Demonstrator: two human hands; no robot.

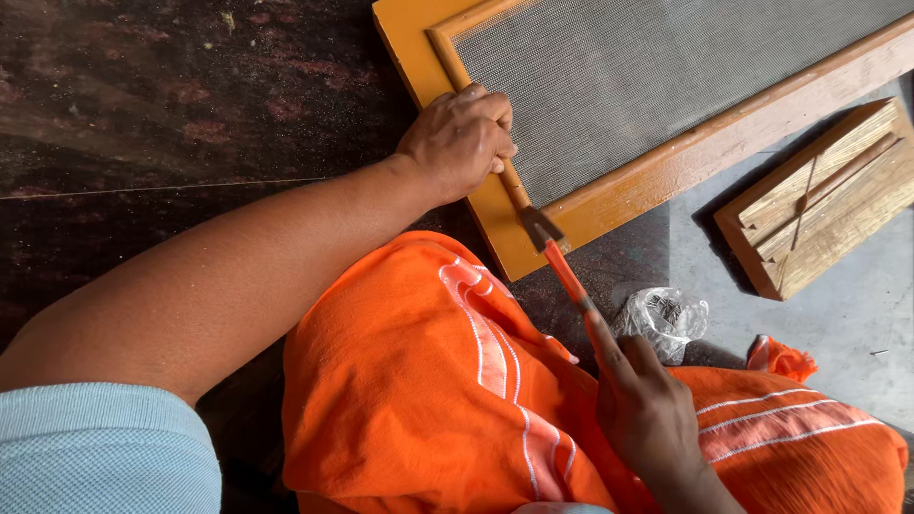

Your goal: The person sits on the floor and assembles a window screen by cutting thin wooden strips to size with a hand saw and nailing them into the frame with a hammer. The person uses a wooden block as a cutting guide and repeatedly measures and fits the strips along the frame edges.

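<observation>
My left hand (461, 139) is curled in a fist on the inner wooden strip of an orange-painted wooden frame (666, 169) that holds grey wire mesh (628, 76); something small may be pinched in the fingers but I cannot see it. My right hand (645, 409) grips a small hammer (557, 255) with an orange-red handle. Its dark metal head rests on the frame's near corner, just below my left hand. My index finger lies along the handle. An orange cloth with white stripes (447, 400) covers my lap.
A dark, reddish mottled floor surface (162, 105) lies to the left. A smaller wooden block assembly (828, 195) sits on grey concrete at the right. A crumpled clear plastic bag (664, 319) lies beside my knee.
</observation>
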